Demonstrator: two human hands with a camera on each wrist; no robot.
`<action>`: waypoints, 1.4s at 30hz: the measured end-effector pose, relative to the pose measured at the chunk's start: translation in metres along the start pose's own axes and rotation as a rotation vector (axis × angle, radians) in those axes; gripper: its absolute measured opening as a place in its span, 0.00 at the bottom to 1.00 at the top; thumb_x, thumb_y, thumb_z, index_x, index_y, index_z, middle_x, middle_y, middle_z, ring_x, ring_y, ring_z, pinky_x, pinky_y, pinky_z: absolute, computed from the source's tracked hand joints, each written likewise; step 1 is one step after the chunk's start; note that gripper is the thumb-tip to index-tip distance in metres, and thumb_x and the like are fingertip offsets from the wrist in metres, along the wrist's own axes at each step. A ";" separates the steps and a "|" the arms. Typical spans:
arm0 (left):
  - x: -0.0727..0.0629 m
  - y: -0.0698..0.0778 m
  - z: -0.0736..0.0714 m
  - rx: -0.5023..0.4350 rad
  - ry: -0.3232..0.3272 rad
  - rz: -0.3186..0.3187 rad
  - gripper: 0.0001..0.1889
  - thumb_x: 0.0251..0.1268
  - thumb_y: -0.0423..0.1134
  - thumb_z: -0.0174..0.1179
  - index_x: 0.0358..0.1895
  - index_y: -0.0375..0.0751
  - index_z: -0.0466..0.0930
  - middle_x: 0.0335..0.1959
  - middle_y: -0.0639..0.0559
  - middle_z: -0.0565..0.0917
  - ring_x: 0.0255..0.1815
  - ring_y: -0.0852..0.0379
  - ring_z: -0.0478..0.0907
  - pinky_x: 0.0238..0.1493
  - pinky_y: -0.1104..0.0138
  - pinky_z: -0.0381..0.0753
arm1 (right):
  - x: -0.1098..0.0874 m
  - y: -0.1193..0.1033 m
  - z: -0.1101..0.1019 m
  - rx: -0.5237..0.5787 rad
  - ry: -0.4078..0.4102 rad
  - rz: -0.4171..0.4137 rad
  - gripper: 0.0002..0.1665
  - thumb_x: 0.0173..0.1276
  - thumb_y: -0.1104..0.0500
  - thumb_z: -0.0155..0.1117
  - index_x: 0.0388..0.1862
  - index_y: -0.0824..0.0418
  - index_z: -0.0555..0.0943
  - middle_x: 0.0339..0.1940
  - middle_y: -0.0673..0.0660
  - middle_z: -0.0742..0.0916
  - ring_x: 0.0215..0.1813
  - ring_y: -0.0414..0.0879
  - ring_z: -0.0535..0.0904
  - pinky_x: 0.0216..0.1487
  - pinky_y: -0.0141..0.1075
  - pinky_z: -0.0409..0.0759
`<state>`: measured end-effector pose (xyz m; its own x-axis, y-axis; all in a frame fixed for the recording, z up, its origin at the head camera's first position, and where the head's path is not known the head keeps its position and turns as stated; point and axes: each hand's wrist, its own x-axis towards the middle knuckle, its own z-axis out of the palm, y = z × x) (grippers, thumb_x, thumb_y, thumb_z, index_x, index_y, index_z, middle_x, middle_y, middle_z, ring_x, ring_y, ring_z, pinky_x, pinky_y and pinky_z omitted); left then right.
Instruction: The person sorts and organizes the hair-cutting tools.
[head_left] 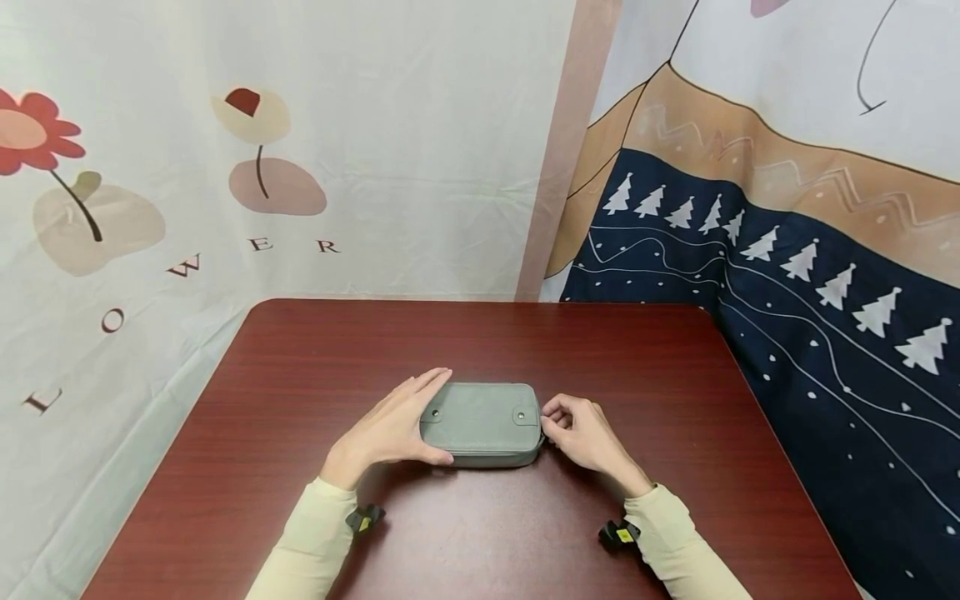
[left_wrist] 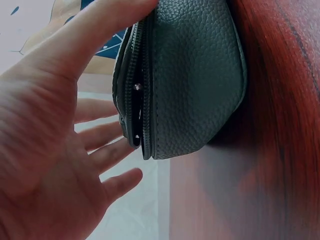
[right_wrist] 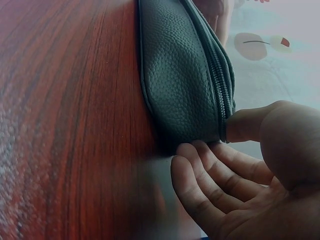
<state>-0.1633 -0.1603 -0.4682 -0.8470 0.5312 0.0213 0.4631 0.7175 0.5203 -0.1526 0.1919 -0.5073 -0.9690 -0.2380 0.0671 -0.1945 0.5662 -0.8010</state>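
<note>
A grey-green zippered leather pouch [head_left: 480,417] lies flat on the table, its top bearing a snap tab near each end. My left hand [head_left: 390,425] holds the pouch's left end, thumb along the front edge and fingers at the back corner. In the left wrist view, the zipper [left_wrist: 145,100] gapes at that end. With thumb and curled fingers, my right hand [head_left: 585,433] pinches the zipper edge at the right end. The right wrist view shows the thumb against the zipper [right_wrist: 222,90] and fingertips under the corner. Any zipper pull is hidden by the fingers.
The pouch lies on a dark red wood-grain table [head_left: 315,333] with rounded corners. Behind stands a white curtain [head_left: 420,150] printed with flowers and letters. A navy and tan curtain [head_left: 810,350] with tree prints hangs along the right side.
</note>
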 end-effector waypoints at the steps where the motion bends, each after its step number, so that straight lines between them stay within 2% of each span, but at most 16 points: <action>1: 0.000 0.000 0.000 -0.005 -0.008 -0.013 0.68 0.49 0.58 0.90 0.92 0.40 0.60 0.91 0.39 0.66 0.90 0.33 0.67 0.89 0.36 0.68 | 0.000 0.000 0.000 0.000 -0.002 0.000 0.03 0.76 0.65 0.71 0.42 0.59 0.90 0.32 0.51 0.92 0.31 0.34 0.85 0.37 0.27 0.85; 7: 0.001 0.001 0.000 -0.009 -0.023 -0.019 0.64 0.50 0.56 0.90 0.88 0.35 0.65 0.88 0.37 0.70 0.89 0.37 0.69 0.87 0.42 0.73 | 0.000 -0.001 0.000 -0.002 -0.006 0.003 0.03 0.76 0.65 0.71 0.42 0.59 0.90 0.32 0.51 0.92 0.31 0.34 0.85 0.37 0.27 0.85; 11: 0.003 0.002 0.001 -0.010 -0.025 -0.010 0.62 0.50 0.55 0.89 0.87 0.32 0.67 0.87 0.35 0.71 0.87 0.36 0.70 0.86 0.41 0.75 | 0.000 0.000 0.000 -0.014 -0.002 0.003 0.03 0.75 0.64 0.71 0.41 0.58 0.90 0.32 0.50 0.92 0.32 0.34 0.84 0.38 0.27 0.84; 15: 0.004 0.001 0.001 -0.017 -0.022 -0.013 0.62 0.50 0.54 0.89 0.86 0.32 0.67 0.86 0.36 0.72 0.86 0.35 0.70 0.86 0.41 0.75 | 0.000 0.000 0.000 -0.025 0.003 -0.001 0.03 0.75 0.64 0.71 0.41 0.58 0.90 0.32 0.50 0.91 0.33 0.34 0.84 0.39 0.27 0.84; 22: 0.006 -0.001 0.003 0.005 0.005 0.019 0.61 0.48 0.54 0.89 0.84 0.30 0.70 0.84 0.34 0.74 0.85 0.35 0.72 0.85 0.40 0.76 | 0.000 0.000 0.000 -0.046 0.017 -0.008 0.03 0.75 0.63 0.71 0.41 0.58 0.90 0.32 0.49 0.91 0.34 0.33 0.84 0.41 0.27 0.83; 28: 0.007 0.000 0.003 0.001 -0.011 0.006 0.61 0.49 0.55 0.89 0.85 0.31 0.69 0.86 0.33 0.72 0.86 0.35 0.70 0.85 0.41 0.76 | -0.001 -0.003 -0.003 -0.065 0.014 -0.014 0.03 0.76 0.63 0.72 0.41 0.57 0.90 0.33 0.49 0.92 0.34 0.33 0.84 0.41 0.27 0.84; 38: 0.006 0.000 0.002 0.012 -0.015 0.009 0.61 0.49 0.54 0.89 0.85 0.31 0.69 0.86 0.33 0.72 0.87 0.35 0.71 0.85 0.41 0.75 | -0.003 -0.002 -0.016 -0.057 -0.011 -0.052 0.06 0.80 0.58 0.73 0.50 0.55 0.93 0.38 0.48 0.94 0.36 0.35 0.86 0.43 0.29 0.85; 42: 0.006 -0.001 0.003 0.016 -0.005 0.017 0.61 0.48 0.54 0.89 0.85 0.30 0.69 0.85 0.33 0.73 0.86 0.35 0.71 0.85 0.40 0.76 | -0.003 0.001 -0.019 -0.058 -0.018 -0.092 0.14 0.80 0.55 0.75 0.59 0.57 0.91 0.47 0.50 0.94 0.45 0.42 0.89 0.50 0.35 0.88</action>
<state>-0.1684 -0.1566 -0.4716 -0.8375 0.5458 0.0256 0.4818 0.7155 0.5059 -0.1532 0.2078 -0.4966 -0.9438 -0.3050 0.1276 -0.2916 0.5861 -0.7560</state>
